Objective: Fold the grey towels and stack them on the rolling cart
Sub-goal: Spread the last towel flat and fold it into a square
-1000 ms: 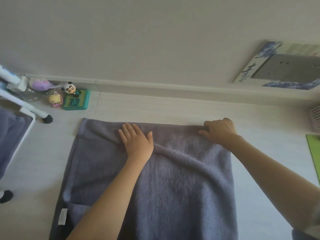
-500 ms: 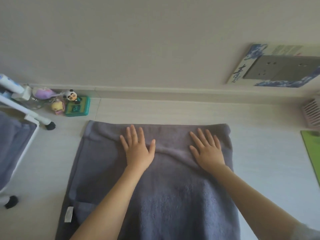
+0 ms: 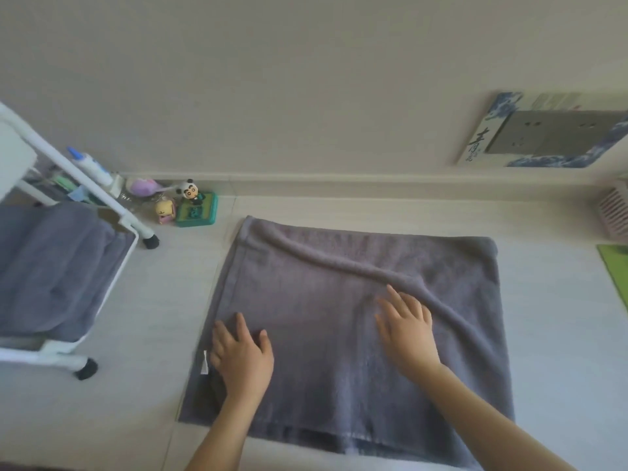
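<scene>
A grey towel point(image 3: 356, 317) lies spread on the pale floor point(image 3: 560, 368), filling the centre and lower middle of the frame; it looks already doubled over, since a second layer peeks out along its near edge, and it sits flat so the next fold can go in clean. A long raised ridge runs diagonally across it from upper left toward the right side, which is likely why both palms are down on it. At the left edge of the frame stands the white rolling cart point(image 3: 112, 266), with another grey towel point(image 3: 51, 266) already lying in its tray, parked close so finished pieces are a short reach away. The right hand point(image 3: 407, 329) lies flat in the middle of the cloth just beside the ridge, fingers straight and spread, gripping nothing. The left hand point(image 3: 243, 355) presses near the towel's left edge, fingers extended, holding nothing either. A small white label point(image 3: 205, 362) pokes out just beside it.
</scene>
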A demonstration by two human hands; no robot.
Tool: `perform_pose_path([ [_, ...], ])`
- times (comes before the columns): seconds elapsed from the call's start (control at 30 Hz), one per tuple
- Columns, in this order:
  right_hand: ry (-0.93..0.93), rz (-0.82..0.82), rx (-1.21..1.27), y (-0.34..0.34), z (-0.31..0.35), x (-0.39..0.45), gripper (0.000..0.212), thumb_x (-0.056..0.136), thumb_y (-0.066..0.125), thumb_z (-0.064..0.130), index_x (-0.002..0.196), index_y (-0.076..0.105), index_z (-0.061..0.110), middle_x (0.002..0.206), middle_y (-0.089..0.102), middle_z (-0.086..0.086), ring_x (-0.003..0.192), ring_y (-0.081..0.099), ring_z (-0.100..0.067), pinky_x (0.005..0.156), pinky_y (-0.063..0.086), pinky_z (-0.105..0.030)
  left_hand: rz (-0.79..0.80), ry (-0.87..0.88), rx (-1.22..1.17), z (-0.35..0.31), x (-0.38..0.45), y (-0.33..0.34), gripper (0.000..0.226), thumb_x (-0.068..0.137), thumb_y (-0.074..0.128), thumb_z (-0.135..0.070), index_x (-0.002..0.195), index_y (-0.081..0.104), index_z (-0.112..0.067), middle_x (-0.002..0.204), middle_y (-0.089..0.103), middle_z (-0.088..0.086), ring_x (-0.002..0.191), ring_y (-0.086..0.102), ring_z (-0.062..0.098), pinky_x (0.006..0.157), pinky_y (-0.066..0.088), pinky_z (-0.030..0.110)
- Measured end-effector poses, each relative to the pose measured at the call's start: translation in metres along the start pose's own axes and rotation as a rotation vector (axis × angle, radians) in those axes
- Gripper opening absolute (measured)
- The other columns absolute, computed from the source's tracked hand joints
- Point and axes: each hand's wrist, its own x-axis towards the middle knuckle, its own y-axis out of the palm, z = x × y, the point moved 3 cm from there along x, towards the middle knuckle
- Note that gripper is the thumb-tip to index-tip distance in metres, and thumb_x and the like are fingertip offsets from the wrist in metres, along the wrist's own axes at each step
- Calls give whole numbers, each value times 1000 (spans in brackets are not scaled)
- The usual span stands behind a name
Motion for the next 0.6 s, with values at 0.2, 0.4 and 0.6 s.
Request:
perform_pose_path([
  [0.2,195,135,-42,20,12,-31,50,99,30,43,146,30,27,155,22,0,139,19,-27,112,17,-40,-40,-132,-75,47,-6,-26,59,84,65,-34,133,48,-4,126,50,26,117,44,43,95,36,52],
  [0.4,248,70,-49,24,43,-37,51,97,31,42,142,38,20,154,26,-7,140,19,-30,113,14,-44,112,-114,-288,82,6,-37,35,90,57,-39,93,58,-4,95,63,17,91,60,37,71,47,37],
  [0.6,232,125,11,43,84,-47,49,98,28,46,145,28,30,156,20,0,143,13,-27,115,11,-46,157,-191,-716,94,18,-62,22,95,48,-21,90,54,-1,94,61,20,96,57,36,78,41,38],
])
